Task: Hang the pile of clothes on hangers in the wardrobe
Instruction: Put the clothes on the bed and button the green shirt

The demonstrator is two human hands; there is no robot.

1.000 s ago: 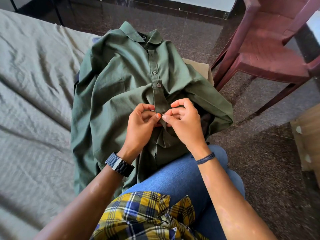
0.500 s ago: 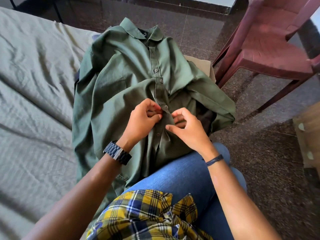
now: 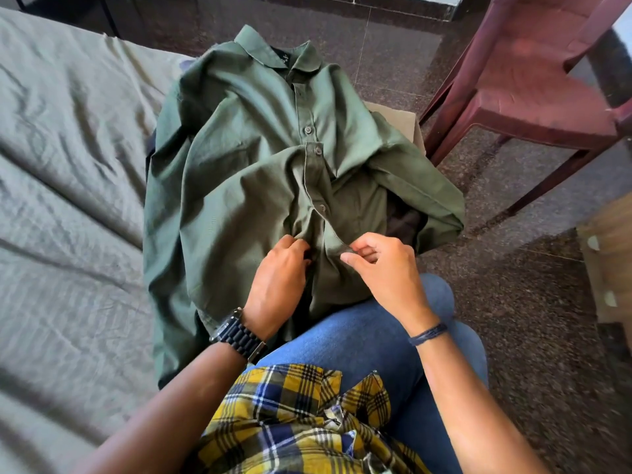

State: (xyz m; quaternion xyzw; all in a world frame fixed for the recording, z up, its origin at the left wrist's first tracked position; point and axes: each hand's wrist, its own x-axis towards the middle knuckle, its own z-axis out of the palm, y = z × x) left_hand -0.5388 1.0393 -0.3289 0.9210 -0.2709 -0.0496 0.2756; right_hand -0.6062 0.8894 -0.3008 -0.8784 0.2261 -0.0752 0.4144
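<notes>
We saw the bed carrying the green shirt, its front draped toward our lap. We judged the buttoning step in hand: left hand gripped one placket edge, right hand pinched the other; next, aligning button and hole.

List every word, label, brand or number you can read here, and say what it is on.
None can be read.
Neck label inside the collar of the green shirt: a small light mark on black, too small to read.
Watch on the left wrist: only the band shows, no text.
</notes>
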